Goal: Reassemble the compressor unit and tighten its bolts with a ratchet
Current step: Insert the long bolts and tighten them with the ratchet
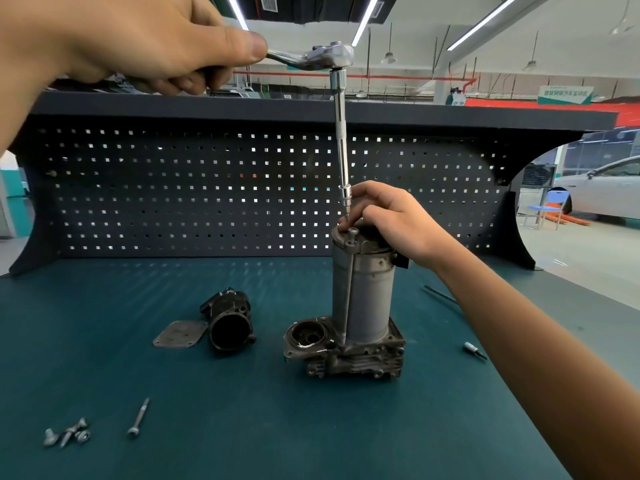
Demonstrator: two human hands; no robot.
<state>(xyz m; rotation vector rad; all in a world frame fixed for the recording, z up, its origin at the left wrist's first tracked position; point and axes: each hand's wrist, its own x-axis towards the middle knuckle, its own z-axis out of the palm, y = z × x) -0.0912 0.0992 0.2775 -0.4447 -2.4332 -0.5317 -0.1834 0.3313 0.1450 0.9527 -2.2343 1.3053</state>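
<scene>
The compressor unit (360,299) stands upright on the green mat, a grey cylinder on a dirty cast base. A chrome ratchet (325,57) sits high up, with a long extension bar (341,140) running straight down to a bolt on the cylinder's top cap. My left hand (138,43) grips the ratchet handle at the upper left. My right hand (388,216) rests on the top cap, its fingers pinching the lower end of the extension and its socket. A long bolt (349,292) runs down the cylinder's side.
A dark cylinder part (230,322) and a flat cover plate (180,334) lie left of the unit. Loose bolts (67,436) and one long bolt (138,417) lie at the front left. A bit (474,349) and a thin rod (440,294) lie right. A pegboard (207,188) stands behind.
</scene>
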